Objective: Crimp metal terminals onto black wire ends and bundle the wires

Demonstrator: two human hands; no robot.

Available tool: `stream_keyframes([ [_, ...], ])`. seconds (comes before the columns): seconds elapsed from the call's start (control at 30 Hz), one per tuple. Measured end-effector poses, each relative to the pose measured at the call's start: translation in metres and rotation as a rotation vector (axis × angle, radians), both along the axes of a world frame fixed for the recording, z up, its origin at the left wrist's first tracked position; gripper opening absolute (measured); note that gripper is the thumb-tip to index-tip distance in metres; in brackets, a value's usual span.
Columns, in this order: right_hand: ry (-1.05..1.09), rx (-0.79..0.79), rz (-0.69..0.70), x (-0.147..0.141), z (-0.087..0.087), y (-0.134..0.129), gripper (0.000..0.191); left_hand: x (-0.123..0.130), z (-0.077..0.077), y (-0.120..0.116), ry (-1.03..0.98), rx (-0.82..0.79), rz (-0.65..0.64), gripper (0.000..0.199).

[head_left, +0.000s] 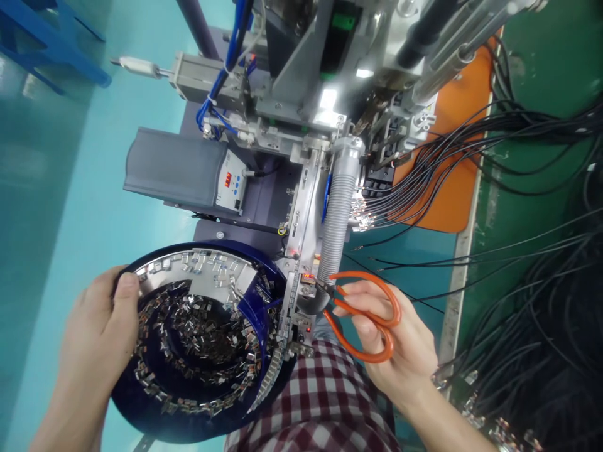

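Note:
My left hand [101, 326] is closed on the left rim of a dark blue round feeder bowl [179, 424], thumb on top. Small metal parts [211, 333] fill the bowl and line its spiral track. On the right, my right hand [396, 339] holds orange-handled scissors [389, 298], fingers around the handle loops. The scissors' blades are hard to make out near the lower end of a grey ribbed hose [336, 220]. A metal track [301, 220] runs up from the bowl's right side, just left of the hose.
A grey controller box [179, 169] with a red display sits above the bowl. Machine parts [292, 69] fill the top centre. Black cables [443, 163] cross an orange plate [452, 201] at right, with more cables below. A blue stand [51, 44] is at upper left.

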State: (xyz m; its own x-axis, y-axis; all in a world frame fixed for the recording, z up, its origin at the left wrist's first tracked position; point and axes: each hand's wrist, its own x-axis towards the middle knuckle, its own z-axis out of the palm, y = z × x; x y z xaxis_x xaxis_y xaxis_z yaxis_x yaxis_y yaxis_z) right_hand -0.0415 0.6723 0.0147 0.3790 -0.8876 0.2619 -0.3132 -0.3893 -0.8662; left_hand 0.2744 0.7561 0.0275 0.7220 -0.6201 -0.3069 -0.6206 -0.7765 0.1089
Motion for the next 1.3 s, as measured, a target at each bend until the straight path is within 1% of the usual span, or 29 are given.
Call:
stream_keyframes([
  [0.2, -0.011, 0.014, -0.002, -0.001, 0.0, 0.003, 0.023, -0.003, 0.003, -0.003, 0.007, 0.0, 0.014, 0.044],
  [0.33, 0.008, 0.032, 0.008, -0.001, 0.0, 0.004, 0.023, -0.001, 0.001, -0.002, 0.009, -0.03, 0.008, 0.044],
  [0.5, -0.007, 0.031, 0.066, 0.001, 0.002, 0.008, 0.021, -0.001, -0.002, 0.001, -0.001, -0.042, 0.035, 0.046],
  [0.63, -0.04, 0.063, 0.095, 0.002, 0.001, 0.015, 0.022, -0.005, 0.0, 0.0, -0.006, -0.028, 0.059, 0.049],
  [0.77, -0.052, 0.069, 0.113, 0.003, 0.0, 0.02, 0.023, -0.007, 0.002, -0.002, -0.003, -0.023, 0.072, 0.048],
  [1.17, -0.036, 0.04, 0.106, 0.01, -0.003, 0.013, 0.024, -0.004, -0.002, 0.003, -0.014, -0.047, 0.044, 0.052],
  [1.3, -0.037, 0.057, 0.174, 0.011, -0.001, 0.012, 0.019, -0.005, -0.002, 0.003, -0.016, -0.058, 0.045, 0.051],
])
